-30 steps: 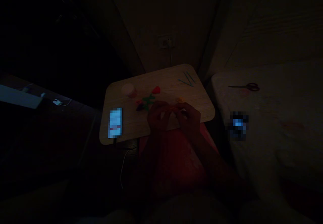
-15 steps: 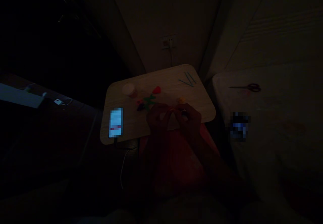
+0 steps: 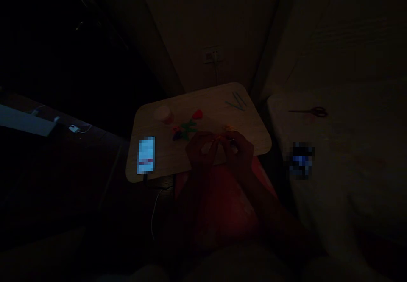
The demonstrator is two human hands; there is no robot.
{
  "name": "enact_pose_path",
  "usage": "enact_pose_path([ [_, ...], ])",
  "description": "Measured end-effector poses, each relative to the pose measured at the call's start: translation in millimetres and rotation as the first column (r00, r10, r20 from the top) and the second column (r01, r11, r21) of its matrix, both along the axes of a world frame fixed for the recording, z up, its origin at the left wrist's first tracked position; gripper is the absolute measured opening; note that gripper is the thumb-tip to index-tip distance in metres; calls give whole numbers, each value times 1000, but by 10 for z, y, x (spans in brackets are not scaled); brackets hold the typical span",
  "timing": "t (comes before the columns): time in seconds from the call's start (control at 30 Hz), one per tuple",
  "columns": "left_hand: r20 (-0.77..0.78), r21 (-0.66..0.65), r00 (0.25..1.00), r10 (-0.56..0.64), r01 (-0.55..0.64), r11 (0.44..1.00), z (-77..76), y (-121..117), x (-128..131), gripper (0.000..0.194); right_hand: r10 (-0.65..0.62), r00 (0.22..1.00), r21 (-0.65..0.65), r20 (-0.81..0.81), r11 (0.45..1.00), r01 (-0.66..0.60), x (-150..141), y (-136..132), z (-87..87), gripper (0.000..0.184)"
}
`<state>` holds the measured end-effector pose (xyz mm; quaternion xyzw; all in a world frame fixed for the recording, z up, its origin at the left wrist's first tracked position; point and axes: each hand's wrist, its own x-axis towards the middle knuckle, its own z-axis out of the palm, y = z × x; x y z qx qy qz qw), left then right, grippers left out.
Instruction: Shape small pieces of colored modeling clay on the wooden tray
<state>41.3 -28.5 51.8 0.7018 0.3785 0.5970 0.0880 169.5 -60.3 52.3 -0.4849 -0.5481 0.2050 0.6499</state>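
My left hand point(image 3: 201, 149) and my right hand point(image 3: 239, 149) meet over the near edge of a small wooden table point(image 3: 181, 159). Both have their fingertips pinched together around a small orange-red piece point(image 3: 219, 138), too dark to name. Just beyond my right fingers lies a yellow piece point(image 3: 228, 127). To the left of my left hand are green shapes point(image 3: 189, 127), a dark purple piece point(image 3: 177, 135) and a small red piece point(image 3: 176, 128). A larger red piece point(image 3: 197, 114) rests farther back.
A lit phone point(image 3: 146, 154) lies at the table's left with a cable below it. A round tub point(image 3: 163, 114) stands at the back left, thin sticks point(image 3: 237, 101) at the back right. Scissors point(image 3: 313, 112) and a blurred dark object point(image 3: 301, 160) lie on the pale surface at right.
My hands stay together in nearly the same place, with the fingertips shifted slightly. More orange-red now shows between them. The things on the table have not moved.
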Motion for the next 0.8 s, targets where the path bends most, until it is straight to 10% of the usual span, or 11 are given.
enact_pose_path([
  [0.8, 31, -12, 999, 12, -11, 1000, -16, 5, -18, 11, 80, 952, -165, -295, 977, -134, -28, 29, -36, 13],
])
